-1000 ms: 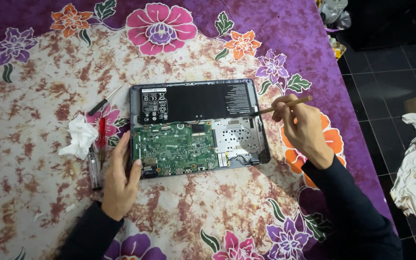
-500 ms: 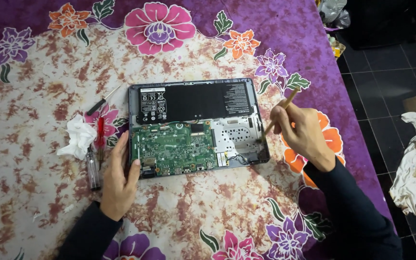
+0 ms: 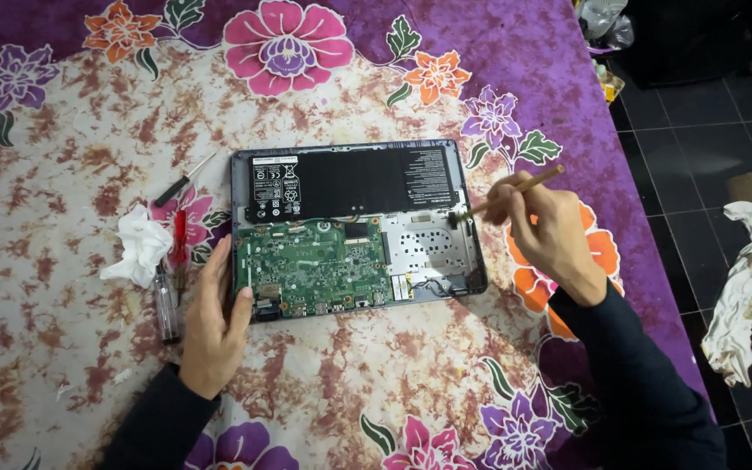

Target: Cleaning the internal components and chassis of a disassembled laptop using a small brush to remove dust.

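Flowered purple cloth (image 3: 71, 130) covers tabletop; opened laptop (image 3: 357, 228) lies at centre, back off. Left hand (image 3: 216, 324) flat, fingers spread, steadying lower-left corner beside green circuit board (image 3: 313, 265). Right hand (image 3: 550, 233) closed around brush (image 3: 505, 195), bristles at right edge. Risks: hard stroke may snag thin wires; laptop may slide on cloth; loose screwdrivers (image 3: 172, 270) close by.

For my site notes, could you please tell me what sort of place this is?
Probably a home rather than a workshop: the opened laptop lies on a floral cloth that looks like a bedspread, beside a dark tiled floor with a crumpled rag on it. Screwdrivers lie loose on the cloth.
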